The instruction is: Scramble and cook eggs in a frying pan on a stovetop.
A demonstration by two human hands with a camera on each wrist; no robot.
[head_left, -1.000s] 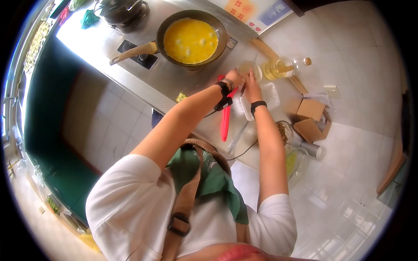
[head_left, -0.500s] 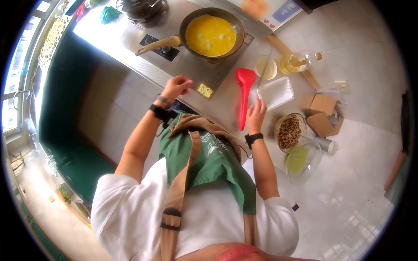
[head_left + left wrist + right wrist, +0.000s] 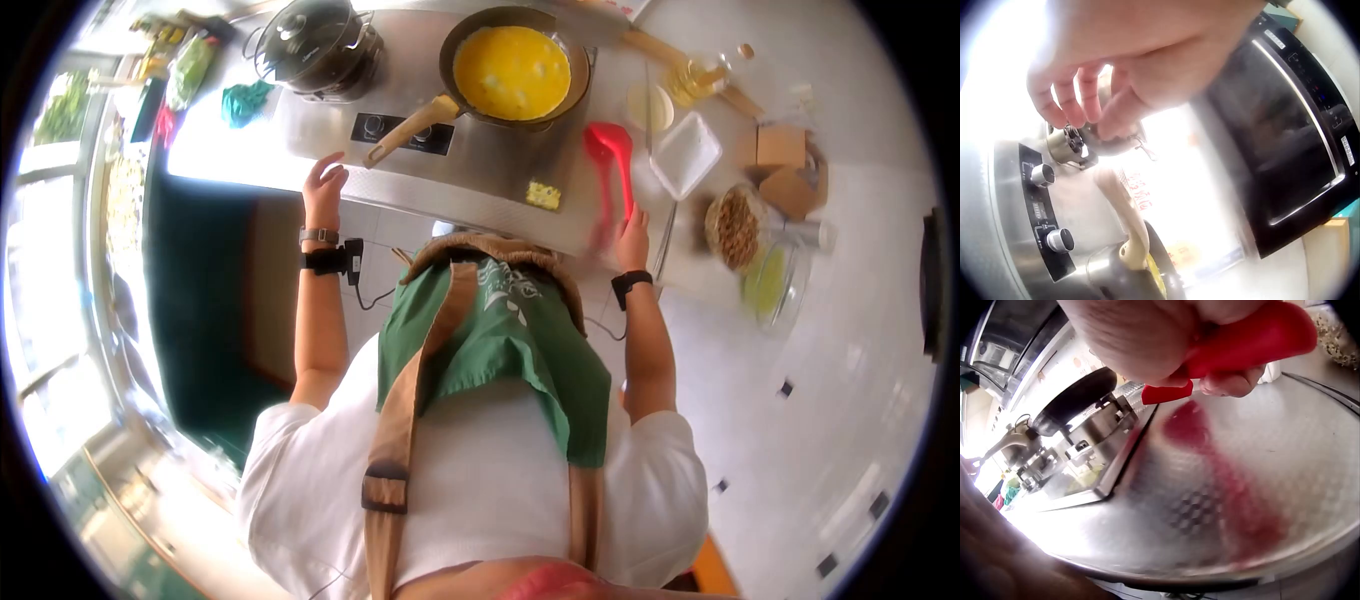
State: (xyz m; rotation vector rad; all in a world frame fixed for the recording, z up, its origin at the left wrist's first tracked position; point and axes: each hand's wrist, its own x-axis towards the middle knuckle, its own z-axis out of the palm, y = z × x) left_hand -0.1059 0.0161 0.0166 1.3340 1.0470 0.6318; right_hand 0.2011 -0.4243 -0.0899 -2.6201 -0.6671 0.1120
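Note:
In the head view my right hand [image 3: 632, 243] grips the handle of a red spatula [image 3: 618, 160]. It is raised over the steel counter, where its red reflection shows below. The right wrist view has the fingers wrapped around the thick red handle [image 3: 1250, 344]. My left hand [image 3: 322, 195], empty with fingers loosely bent, is near the end of the frying pan's wooden handle [image 3: 412, 130]. That handle [image 3: 1125, 215] lies beyond the fingers in the left wrist view. The frying pan [image 3: 452, 50] sits on the stove with a yellow egg layer [image 3: 512, 72] in it.
A lidded pot [image 3: 305, 45] is left of the pan, above the stove knobs [image 3: 374, 126]. To the right are a white tray [image 3: 686, 156], an oil bottle [image 3: 695, 80], a glass bowl of brown bits [image 3: 738, 228], a cardboard box [image 3: 785, 150] and metal chopsticks [image 3: 665, 240].
My right hand has taken hold of the red spatula and raised it from the counter. My left hand has moved left, toward the end of the pan handle. The head view has shifted.

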